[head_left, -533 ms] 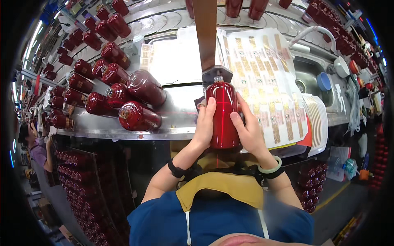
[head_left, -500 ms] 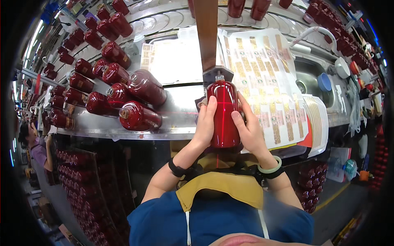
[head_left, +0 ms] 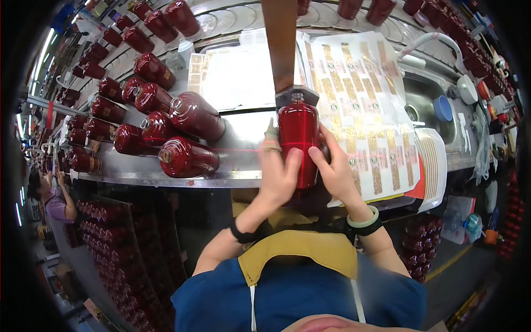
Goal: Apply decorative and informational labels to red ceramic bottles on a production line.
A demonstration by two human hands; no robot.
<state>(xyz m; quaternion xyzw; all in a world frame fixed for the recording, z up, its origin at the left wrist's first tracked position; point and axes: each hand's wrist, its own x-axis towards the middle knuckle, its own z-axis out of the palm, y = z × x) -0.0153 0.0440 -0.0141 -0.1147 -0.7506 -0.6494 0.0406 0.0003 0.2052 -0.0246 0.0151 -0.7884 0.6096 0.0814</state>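
A glossy dark red glass bottle (head_left: pixel 298 127) is in front of me, its clear neck pointing away and close to a dark bracket (head_left: pixel 297 95) at the foot of a brown post. Thin red light lines cross its side. My left hand (head_left: pixel 278 176) grips the bottle's left side near its base, thumb lying on the glass; its fingers are slightly blurred. On the other side my right hand (head_left: pixel 336 171) curves round the base, thumb on top and fingers partly hidden. Sheets of gold-patterned labels (head_left: pixel 354 110) lie just right of the bottle.
Several similar red bottles (head_left: pixel 188 157) stand on the metal bench to the left. A pale sheet (head_left: pixel 232 83) lies behind them. A sink (head_left: pixel 426 91) with a blue bowl (head_left: pixel 442 109) is at the right. Beyond runs a conveyor (head_left: pixel 232 23) carrying more bottles. Another person (head_left: pixel 58 202) is at far left.
My left hand has slid nearer the bottle's base, with its thumb further over the glass. My right hand has shifted slightly. The bottle's neck sits closer to the bracket.
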